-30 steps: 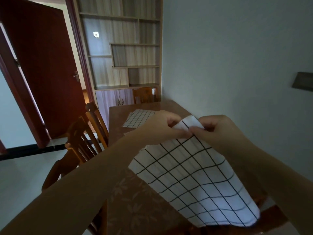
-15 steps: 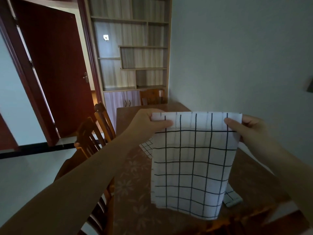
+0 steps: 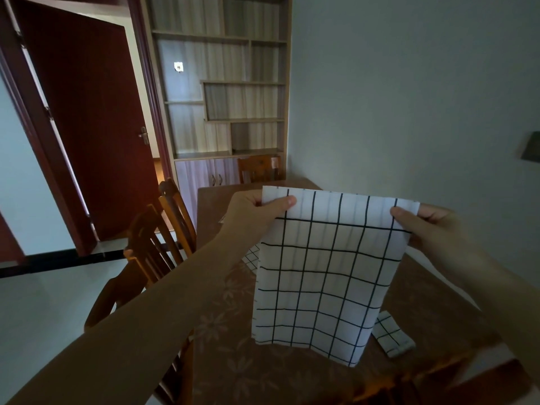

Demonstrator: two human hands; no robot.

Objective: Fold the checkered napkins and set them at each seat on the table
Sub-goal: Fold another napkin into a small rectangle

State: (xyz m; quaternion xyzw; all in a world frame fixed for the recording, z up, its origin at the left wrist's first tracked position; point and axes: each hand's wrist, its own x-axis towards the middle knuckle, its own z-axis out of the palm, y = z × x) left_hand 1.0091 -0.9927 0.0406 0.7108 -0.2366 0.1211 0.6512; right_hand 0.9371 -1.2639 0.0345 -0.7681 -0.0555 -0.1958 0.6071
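A white napkin with a black grid (image 3: pixel 321 273) hangs doubled over above the brown floral table (image 3: pixel 222 331). My left hand (image 3: pixel 251 214) pinches its top left corner and my right hand (image 3: pixel 432 226) pinches its top right corner, stretching the top edge flat. A small folded checkered napkin (image 3: pixel 391 334) lies on the table at the right, partly behind the hanging cloth. Part of another checkered napkin (image 3: pixel 251 255) shows on the table behind the held one.
Two wooden chairs (image 3: pixel 157 238) stand along the table's left side and one chair (image 3: pixel 258 168) at the far end. The wall runs close along the right. A shelf unit (image 3: pixel 225 92) and a dark red open door (image 3: pixel 87 118) stand beyond.
My hands moved apart from a shared pinch at the middle to the two top corners. The napkin went from slanting to hanging straight and flat.
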